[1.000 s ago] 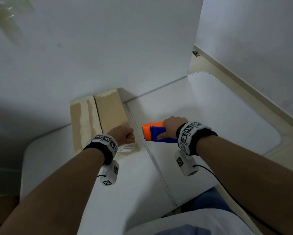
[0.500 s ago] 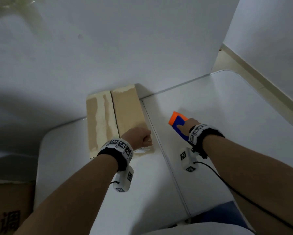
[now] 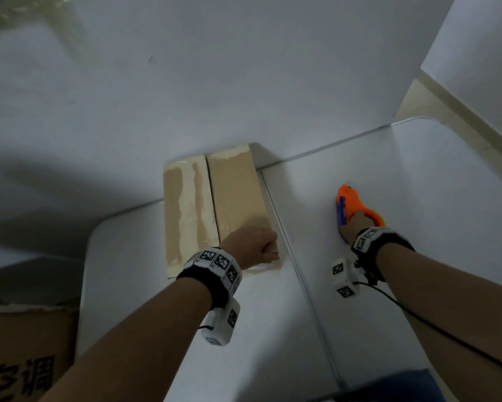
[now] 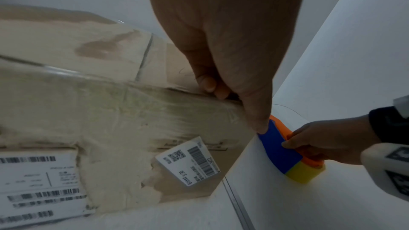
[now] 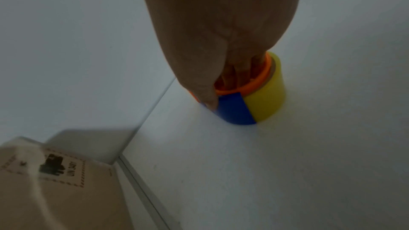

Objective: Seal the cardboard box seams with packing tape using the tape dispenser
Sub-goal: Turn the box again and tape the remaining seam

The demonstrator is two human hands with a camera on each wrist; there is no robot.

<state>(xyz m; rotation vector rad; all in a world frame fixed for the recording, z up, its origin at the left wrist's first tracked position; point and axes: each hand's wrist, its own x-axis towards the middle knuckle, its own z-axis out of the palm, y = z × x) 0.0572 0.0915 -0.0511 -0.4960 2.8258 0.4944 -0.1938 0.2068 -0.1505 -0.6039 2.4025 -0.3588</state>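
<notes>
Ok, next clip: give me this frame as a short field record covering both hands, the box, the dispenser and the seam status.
left hand: grips the near right top edge of the cardboard box
right hand: fingers inside the tape dispenser, holding it
dispenser position: on the white table, right of the box, apart from it
box: closed, against the wall, old tape residue on top, labels on near side
centre seam: no fresh tape visible across it
</notes>
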